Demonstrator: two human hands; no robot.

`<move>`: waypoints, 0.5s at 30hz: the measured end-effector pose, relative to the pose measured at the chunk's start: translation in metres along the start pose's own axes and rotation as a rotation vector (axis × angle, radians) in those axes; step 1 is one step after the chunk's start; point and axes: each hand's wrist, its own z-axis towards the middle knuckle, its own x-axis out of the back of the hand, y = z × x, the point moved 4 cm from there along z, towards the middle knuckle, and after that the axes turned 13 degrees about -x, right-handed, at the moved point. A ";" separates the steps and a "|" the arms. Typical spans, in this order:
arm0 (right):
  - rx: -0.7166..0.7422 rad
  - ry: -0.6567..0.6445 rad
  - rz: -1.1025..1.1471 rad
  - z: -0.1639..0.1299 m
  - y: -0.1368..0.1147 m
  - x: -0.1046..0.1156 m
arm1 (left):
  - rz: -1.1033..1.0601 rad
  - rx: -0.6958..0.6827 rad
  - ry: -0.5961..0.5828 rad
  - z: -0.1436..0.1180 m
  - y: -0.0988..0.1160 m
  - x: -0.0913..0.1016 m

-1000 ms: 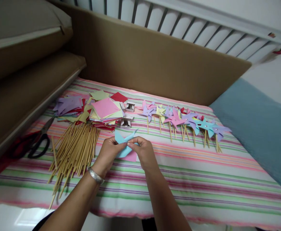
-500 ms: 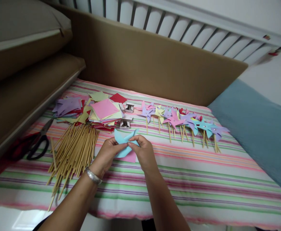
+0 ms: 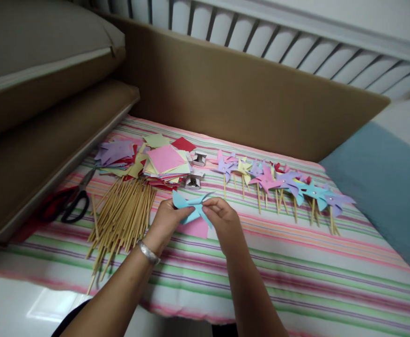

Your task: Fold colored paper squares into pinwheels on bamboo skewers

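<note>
Between my hands is a light blue paper pinwheel [image 3: 193, 201] with its blades folded toward the middle. My left hand [image 3: 166, 220], with a silver bangle at the wrist, pinches its left side. The fingers of my right hand [image 3: 223, 220] are closed on its right side near the centre. Whether a pin sits in the centre I cannot make out. Under the pinwheel lies a pink paper square [image 3: 195, 228] on the striped cloth [image 3: 296, 281]. Left of my hands is a spread bundle of thin wooden sticks [image 3: 124, 210].
Stacked coloured paper squares [image 3: 166, 159] lie behind the sticks, beside two small open boxes [image 3: 194, 179]. Black-handled scissors [image 3: 75, 201] rest at the left. Several finished pinwheels [image 3: 266, 180] on sticks stretch along the right. A brown board [image 3: 243, 93] stands at the back.
The view has shifted, so everything sits further right. The blue paper's blades now look more folded in toward the centre, and my right hand has drawn slightly away from my left.
</note>
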 end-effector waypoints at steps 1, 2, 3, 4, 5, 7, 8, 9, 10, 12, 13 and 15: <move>-0.010 0.022 0.028 0.001 0.000 0.003 | 0.003 -0.020 0.017 0.001 0.005 0.003; -0.013 0.058 0.049 0.002 0.001 0.006 | -0.001 -0.047 0.035 0.003 0.012 0.007; -0.013 0.099 0.060 0.003 0.002 0.008 | -0.013 -0.082 0.058 0.005 0.021 0.012; -0.017 0.129 0.052 0.004 0.004 0.007 | -0.037 -0.125 0.087 0.008 0.031 0.019; -0.024 0.144 0.026 0.005 0.006 0.002 | -0.070 -0.164 0.124 0.010 0.042 0.027; -0.039 0.112 -0.066 0.009 0.014 -0.017 | -0.149 -0.257 0.236 0.014 0.062 0.048; -0.043 0.071 -0.121 0.012 0.018 -0.030 | -0.181 -0.283 0.282 0.016 0.069 0.058; -0.040 0.021 -0.164 0.016 0.022 -0.046 | -0.212 -0.304 0.326 0.017 0.074 0.067; -0.057 -0.025 -0.202 0.021 0.026 -0.062 | -0.239 -0.320 0.361 0.018 0.078 0.075; -0.107 -0.068 -0.289 0.033 0.034 -0.091 | -0.288 -0.358 0.404 0.019 0.082 0.087; -0.116 -0.074 -0.307 0.040 0.037 -0.103 | -0.310 -0.376 0.414 0.019 0.084 0.091; -0.133 -0.076 -0.333 0.055 0.040 -0.122 | -0.347 -0.400 0.418 0.020 0.085 0.097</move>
